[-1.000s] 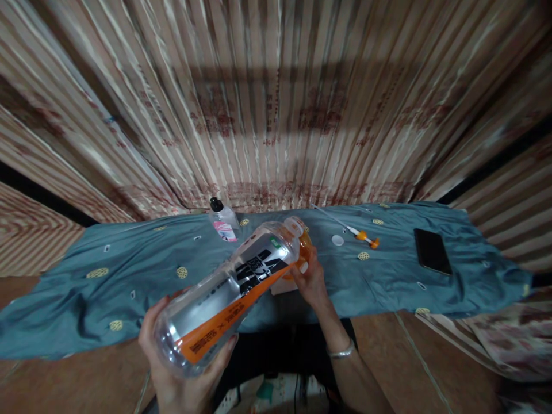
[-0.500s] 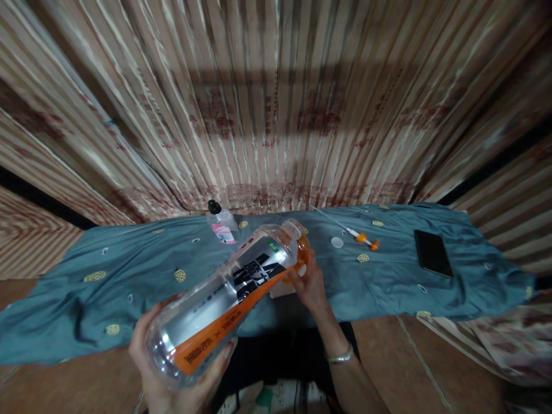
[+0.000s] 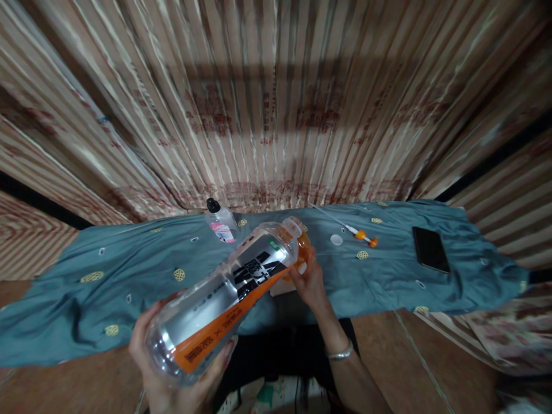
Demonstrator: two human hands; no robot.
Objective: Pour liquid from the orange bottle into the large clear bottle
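My left hand [image 3: 172, 368] is closed round the base of a big clear plastic bottle [image 3: 224, 299] with an orange and black label. The bottle is tipped, its open mouth pointing away from me and down. That mouth sits over an orange container [image 3: 303, 253], mostly hidden behind the bottle's neck. My right hand [image 3: 308, 282] is wrapped round that container and a white object just below it, over the near edge of the blue-green cloth [image 3: 129, 270].
A small clear bottle with a black cap and pink label [image 3: 221, 221] stands at the back. A white cap [image 3: 336, 240] and an orange pump with a long tube [image 3: 360, 235] lie right of centre. A black phone [image 3: 430, 249] lies far right. Striped curtain behind.
The bottle's base and my left hand have drifted slightly left and down. My right hand stays at the orange container.
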